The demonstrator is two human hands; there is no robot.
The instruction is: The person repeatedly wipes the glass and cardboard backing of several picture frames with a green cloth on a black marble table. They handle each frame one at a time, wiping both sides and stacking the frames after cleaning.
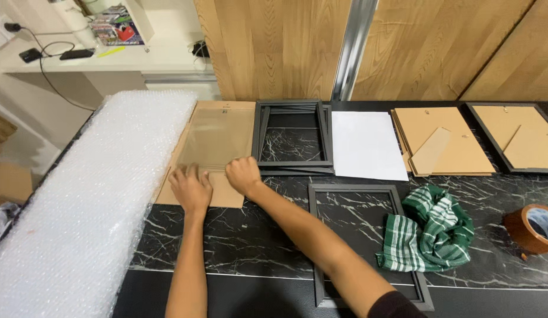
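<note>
A clear sheet [218,138] lies on top of a brown backing-board stack [227,197] at the left of the dark marble table [238,235]. My left hand [190,187] and my right hand [243,175] both rest with fingers on the near edge of that clear sheet; I cannot tell whether they are pinching it. Just right of my right hand is a stack of empty black picture frames [293,136]. A single empty black frame [368,241] lies under my right forearm.
A big roll of bubble wrap [91,206] fills the table's left side. White paper [366,144], brown backing boards [445,141], a backed frame [518,136], a green checked cloth [430,229] and brown tape [533,228] lie to the right. Wooden panels stand behind.
</note>
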